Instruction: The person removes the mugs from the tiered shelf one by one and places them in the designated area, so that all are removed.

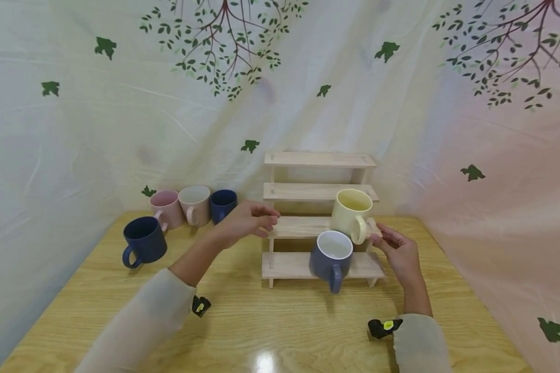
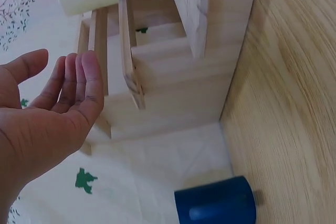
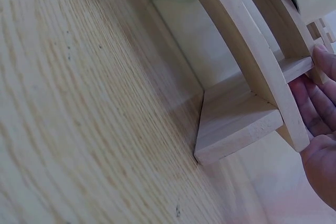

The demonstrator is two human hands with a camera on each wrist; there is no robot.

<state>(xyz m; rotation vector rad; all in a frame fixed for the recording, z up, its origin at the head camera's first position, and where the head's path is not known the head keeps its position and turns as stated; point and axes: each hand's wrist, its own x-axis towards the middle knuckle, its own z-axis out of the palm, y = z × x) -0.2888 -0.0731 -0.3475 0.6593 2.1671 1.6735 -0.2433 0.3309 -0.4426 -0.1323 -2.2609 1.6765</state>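
Two mugs on wooden rack, right hand pinching its edge, left hand loosely curved, empty, yellow label illegible

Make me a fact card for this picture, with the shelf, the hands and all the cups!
Shelf: wooden, four steps
Left hand: near the shelf's left side, holding nothing
Right hand: holds the right end of the second step up
Yellow cup: on the second step up
Grey-blue cup: on the bottom step, white inside
Table cups: pink cup, pale cup, dark blue cup, another dark blue cup
Cup total: six
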